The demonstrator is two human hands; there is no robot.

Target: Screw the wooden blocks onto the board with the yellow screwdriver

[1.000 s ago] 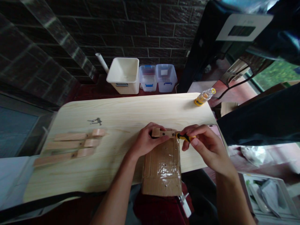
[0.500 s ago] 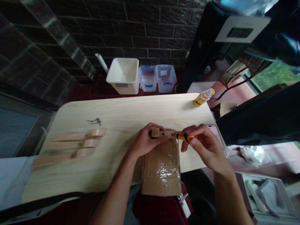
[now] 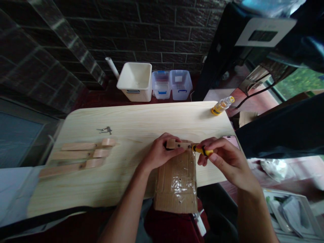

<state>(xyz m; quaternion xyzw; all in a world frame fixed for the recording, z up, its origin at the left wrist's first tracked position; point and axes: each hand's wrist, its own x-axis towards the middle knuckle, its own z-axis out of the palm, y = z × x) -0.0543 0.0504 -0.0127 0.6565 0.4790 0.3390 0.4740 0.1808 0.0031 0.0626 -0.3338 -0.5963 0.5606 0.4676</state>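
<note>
My left hand (image 3: pixel 163 153) is closed around a small wooden piece (image 3: pixel 183 145) with a raised block at its left end and dark holes or screw heads along it. The piece lies across the far end of a taped cardboard slab (image 3: pixel 168 189), which overhangs the table's near edge. In my right hand (image 3: pixel 231 160), thumb and fingers pinch a yellow and black screwdriver (image 3: pixel 204 151). Its tip points left at the wooden piece's right part; the exact contact is too small to make out. Several similar wooden pieces (image 3: pixel 76 154) lie to the left, near some loose screws (image 3: pixel 107 129).
A clear bottle with a yellow cap and base (image 3: pixel 221 106) stands at the table's (image 3: pixel 141 118) far right corner. A pink phone (image 3: pixel 231 141) lies by the right edge. A white bin (image 3: pixel 138 94) and two clear tubs (image 3: pixel 181 89) sit on the floor beyond.
The view has shifted slightly, so everything sits a little farther right. My right hand has turned slightly on the screwdriver; my left hand keeps its hold.
</note>
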